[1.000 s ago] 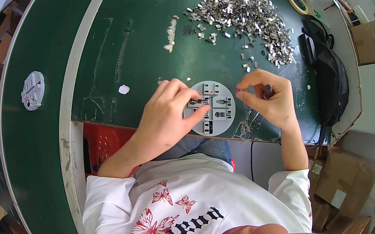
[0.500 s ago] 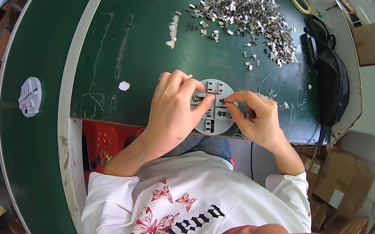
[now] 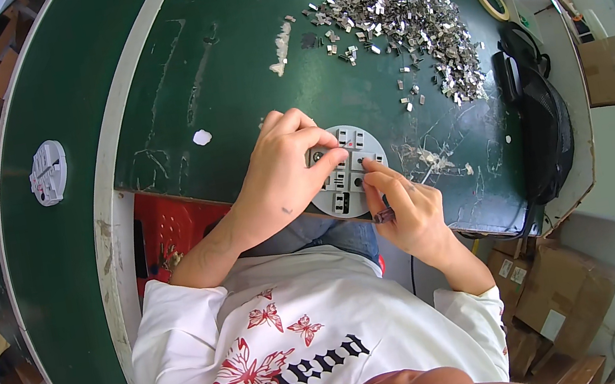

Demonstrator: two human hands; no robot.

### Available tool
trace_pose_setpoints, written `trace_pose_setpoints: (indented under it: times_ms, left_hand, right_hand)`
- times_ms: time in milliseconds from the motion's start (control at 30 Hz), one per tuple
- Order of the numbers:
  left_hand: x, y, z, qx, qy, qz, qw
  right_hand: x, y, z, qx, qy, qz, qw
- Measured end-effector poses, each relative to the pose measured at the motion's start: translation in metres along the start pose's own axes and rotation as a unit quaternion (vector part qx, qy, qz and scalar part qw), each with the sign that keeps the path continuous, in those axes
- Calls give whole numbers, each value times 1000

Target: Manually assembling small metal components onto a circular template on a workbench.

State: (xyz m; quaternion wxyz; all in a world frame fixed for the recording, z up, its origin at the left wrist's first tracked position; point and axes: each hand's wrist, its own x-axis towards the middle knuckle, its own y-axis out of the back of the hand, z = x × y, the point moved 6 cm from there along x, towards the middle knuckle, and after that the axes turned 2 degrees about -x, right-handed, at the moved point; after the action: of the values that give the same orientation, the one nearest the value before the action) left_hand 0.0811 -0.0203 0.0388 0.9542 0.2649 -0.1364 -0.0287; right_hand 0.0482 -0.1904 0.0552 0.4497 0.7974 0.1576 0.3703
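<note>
A round grey plate with raised blocks and slots lies at the near table edge in front of me. My left hand reaches over its left side, thumb and forefinger bent together near the upper middle blocks. What sits between those fingertips is too small to make out. At the plate's right side is my right hand, its thumb and fingers pinched at the blocks. Its fingertips hide whatever they grip. Something small and dark shows by its curled lower fingers.
A heap of small shiny metal pieces covers the far right of the green table. Beyond it are a tape roll and a black bag. A similar grey plate rests on the green strip at left, past a pale divider.
My right hand has shifted left and slightly nearer, its fingertips now further over the plate. My left hand has barely moved. The plate on the left strip has slid a little nearer.
</note>
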Motion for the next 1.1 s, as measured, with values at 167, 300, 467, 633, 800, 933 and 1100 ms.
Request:
trace_pose_setpoints:
  times_ms: [167, 300, 467, 633, 800, 933, 1100]
  left_hand:
    - [-5, -1, -5, -93, 19, 10, 995]
    - [-9, 1, 0, -99, -63, -2, 993]
    - [-14, 8, 8, -29, -185, -33, 982]
    - [-9, 6, 2, -67, -124, -74, 987]
    - [5, 1, 1, -130, -15, -84, 988]
    - [5, -4, 0, -111, -53, -56, 991]
    - [5, -8, -3, -119, -58, -48, 990]
  right_hand:
    - [-1, -2, -2, -3, -7, 4, 1000]
    - [3, 1, -1, 10, -12, 32, 999]
    - [5, 2, 2, 31, -45, 22, 998]
    - [20, 15, 13, 149, -176, -26, 973]
    - [39, 17, 34, 223, -236, -41, 945]
    - [47, 8, 50, 286, -275, -80, 914]
    - [48, -3, 57, 299, -286, -141, 899]
